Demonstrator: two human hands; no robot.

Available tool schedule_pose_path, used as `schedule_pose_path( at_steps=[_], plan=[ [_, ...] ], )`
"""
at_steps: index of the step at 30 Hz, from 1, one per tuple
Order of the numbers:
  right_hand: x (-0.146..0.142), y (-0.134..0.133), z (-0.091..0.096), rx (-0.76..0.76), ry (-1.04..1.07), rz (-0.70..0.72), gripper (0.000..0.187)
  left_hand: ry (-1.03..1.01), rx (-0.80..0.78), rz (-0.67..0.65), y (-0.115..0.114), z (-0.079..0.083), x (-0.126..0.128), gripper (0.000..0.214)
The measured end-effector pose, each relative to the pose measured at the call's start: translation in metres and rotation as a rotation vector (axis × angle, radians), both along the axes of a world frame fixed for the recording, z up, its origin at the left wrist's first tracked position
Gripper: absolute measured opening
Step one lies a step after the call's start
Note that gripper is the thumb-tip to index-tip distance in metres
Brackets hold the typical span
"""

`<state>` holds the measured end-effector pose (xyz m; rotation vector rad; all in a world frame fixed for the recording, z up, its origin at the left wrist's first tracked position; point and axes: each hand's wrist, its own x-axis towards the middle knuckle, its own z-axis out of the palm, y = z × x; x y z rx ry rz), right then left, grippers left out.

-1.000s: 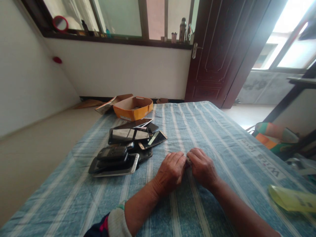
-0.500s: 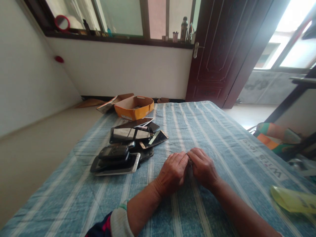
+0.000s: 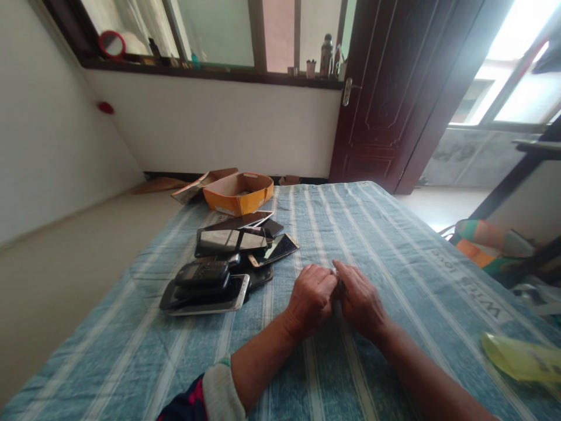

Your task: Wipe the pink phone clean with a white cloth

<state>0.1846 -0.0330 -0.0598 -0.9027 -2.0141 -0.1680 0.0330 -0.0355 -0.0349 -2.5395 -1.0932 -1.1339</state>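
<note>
Above the striped blue cloth (image 3: 394, 275), my left hand (image 3: 313, 298) and my right hand (image 3: 362, 301) meet at the fingertips. My left fingers are curled closed; those of my right hand are straighter and pressed together against the left. A small pale bit of something shows between them, but the hands hide most of it and I cannot tell its kind. Left of my hands lies a loose heap of old mobile phones: a white-edged smartphone (image 3: 239, 295), a black keypad phone (image 3: 201, 272) on top of others, a dark smartphone (image 3: 219, 241) and a gold-edged smartphone (image 3: 278, 248).
An open orange cardboard box (image 3: 239, 203) stands at the far end of the cloth, its lid (image 3: 204, 184) folded back to the left. A yellow plastic packet (image 3: 521, 356) lies at the right edge. Beyond are a wall and a dark red door (image 3: 381, 105).
My right fingers have straightened somewhat, and my left hand has shifted slightly right, its fingers more curled. The phones and box stay in place.
</note>
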Motion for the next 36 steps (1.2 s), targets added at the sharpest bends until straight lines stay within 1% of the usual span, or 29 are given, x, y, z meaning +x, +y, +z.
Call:
schedule_pose_path(
  at_steps=[4,10,15,21,28,31,36],
  plan=[
    [0.000,0.000,0.001,-0.015,-0.014,0.015,0.042,-0.003,0.060,0.057,0.002,0.001,0.001,0.027],
    [0.001,0.001,0.001,-0.032,-0.016,0.011,0.040,0.017,0.123,0.088,0.002,0.003,-0.002,0.029],
    [0.001,0.001,0.002,-0.031,-0.033,0.021,0.035,0.041,0.136,0.123,0.002,0.004,-0.005,0.033],
    [0.000,0.001,0.002,-0.045,-0.027,0.016,0.034,0.088,0.137,0.149,0.001,0.006,-0.005,0.035],
    [0.000,0.002,0.000,-0.048,-0.041,0.001,0.034,0.106,0.199,0.217,0.002,0.005,-0.010,0.038],
    [0.000,0.002,0.001,-0.042,-0.047,0.008,0.031,0.101,0.175,0.199,0.003,0.002,-0.012,0.037],
    [0.001,0.002,0.004,-0.047,-0.068,0.017,0.032,0.111,0.103,0.104,0.002,0.000,-0.016,0.033]
  ],
)
